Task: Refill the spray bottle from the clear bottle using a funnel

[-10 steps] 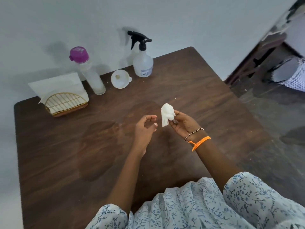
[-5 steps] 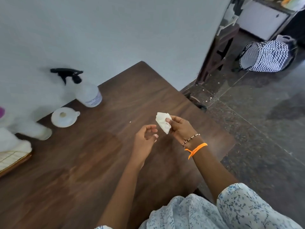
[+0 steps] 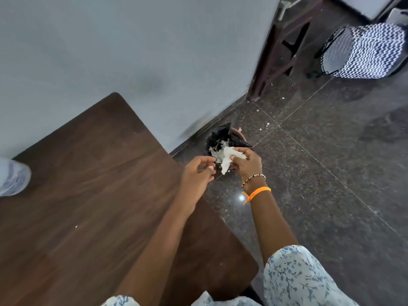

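Head view. Two bare hands reach out past the right edge of one dark wooden table [image 3: 84, 195], over a speckled stone floor [image 3: 320, 184].

Right hand [image 3: 246, 165]: fingers pinched shut on one crumpled white tissue [image 3: 229, 159], which hangs down from the grip. Two bands on that wrist: one beaded bracelet [image 3: 254, 179], one orange wristband [image 3: 257, 193].

Left hand [image 3: 198, 173]: at 9 o'clock of the right hand, close beside it but apart; fingers loosely curled, nothing in them, thumb and fingertips near the tissue's lower end; contact cannot be told.

One small bin with a black liner [image 3: 223, 138] stands on the floor against the wall, at 12 o'clock of the hands, the tissue directly in front of its mouth. White paper scraps show inside; count unclear.

Of the task's things, only one shows: a blurred clear bottle base [image 3: 13, 177] at the table's 9 o'clock edge, cut by the frame; which bottle it is cannot be told.

One zigzag black-and-white bag [image 3: 362, 51] at 2 o'clock, well apart.
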The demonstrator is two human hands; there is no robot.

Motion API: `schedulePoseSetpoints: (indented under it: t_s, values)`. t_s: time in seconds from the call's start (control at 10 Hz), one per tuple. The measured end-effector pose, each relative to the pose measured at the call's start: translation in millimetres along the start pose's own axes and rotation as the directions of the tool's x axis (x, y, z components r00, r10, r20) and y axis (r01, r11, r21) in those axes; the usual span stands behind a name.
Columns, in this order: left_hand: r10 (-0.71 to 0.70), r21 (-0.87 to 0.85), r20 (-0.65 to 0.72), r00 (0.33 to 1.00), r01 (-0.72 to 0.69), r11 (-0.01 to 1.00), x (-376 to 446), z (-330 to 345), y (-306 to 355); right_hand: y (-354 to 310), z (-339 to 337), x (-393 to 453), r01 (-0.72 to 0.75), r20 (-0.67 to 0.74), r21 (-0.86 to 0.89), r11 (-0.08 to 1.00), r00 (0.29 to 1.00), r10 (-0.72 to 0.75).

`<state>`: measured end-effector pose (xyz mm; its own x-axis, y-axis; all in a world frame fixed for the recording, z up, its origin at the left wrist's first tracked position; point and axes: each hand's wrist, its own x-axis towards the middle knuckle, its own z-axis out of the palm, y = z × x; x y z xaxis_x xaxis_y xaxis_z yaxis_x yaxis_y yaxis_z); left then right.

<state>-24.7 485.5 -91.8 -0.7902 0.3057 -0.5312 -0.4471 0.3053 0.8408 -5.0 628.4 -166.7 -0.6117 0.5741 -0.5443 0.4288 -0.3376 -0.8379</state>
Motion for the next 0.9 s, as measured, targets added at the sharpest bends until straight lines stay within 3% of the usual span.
schedulePoseSetpoints:
  t_s: [0.1,0.3,0.4,0.5,0.7,0.9]
  values:
    - [-0.069,0.048,0.014,0.998,0.068,0.996,39.0,16.0,5.4,15.8,0.5,49.3,-0.091,-0.123,-0.105,0.99,0.989,0.078]
    - [-0.238,0.047,-0.01,0.971,0.238,0.97,113.6,35.3,-7.4,42.8,10.8,133.6,-0.205,-0.194,-0.204,0.957,0.967,0.165]
    - [-0.307,0.047,-0.036,0.951,0.309,0.95,141.0,36.9,-19.4,49.1,15.7,171.6,-0.213,-0.215,-0.265,0.94,0.964,0.158]
    - [-0.326,0.054,-0.039,0.945,0.328,0.943,160.3,35.9,-26.2,59.4,17.9,203.4,-0.251,-0.113,-0.29,0.923,0.967,0.228]
    - [-0.363,0.027,-0.051,0.93,0.365,0.931,173.8,34.3,-33.7,91.3,6.8,209.0,-0.367,-0.168,-0.102,0.925,0.923,0.348]
    - [-0.318,-0.042,-0.023,0.948,0.317,0.948,154.8,30.1,-33.3,93.7,14.4,171.3,-0.411,-0.11,0.129,0.903,0.899,0.425]
